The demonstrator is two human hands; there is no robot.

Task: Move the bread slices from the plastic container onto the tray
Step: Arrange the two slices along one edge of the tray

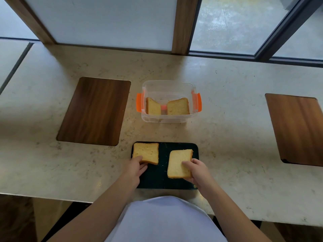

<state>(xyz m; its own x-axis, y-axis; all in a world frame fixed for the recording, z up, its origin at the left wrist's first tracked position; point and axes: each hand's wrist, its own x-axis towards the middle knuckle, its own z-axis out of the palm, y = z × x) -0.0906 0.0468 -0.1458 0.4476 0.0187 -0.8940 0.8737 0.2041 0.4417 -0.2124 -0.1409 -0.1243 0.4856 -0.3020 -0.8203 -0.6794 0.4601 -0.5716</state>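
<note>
A clear plastic container (167,84) with orange clips stands on the counter beyond a dark tray (162,173). Two bread slices lean inside it, one at the left (153,106) and one at the right (178,106). On the tray's far left corner lies a bread slice (146,152), and my left hand (137,167) grips its near edge. My right hand (195,169) holds another slice (177,163) over the tray's right half, thumb on top, the slice slightly tilted.
The pale stone counter (227,137) carries two inset wooden panels, one at the left (94,110) and one at the right (297,128). Windows with wooden posts run along the far edge. The counter's near edge is just behind the tray.
</note>
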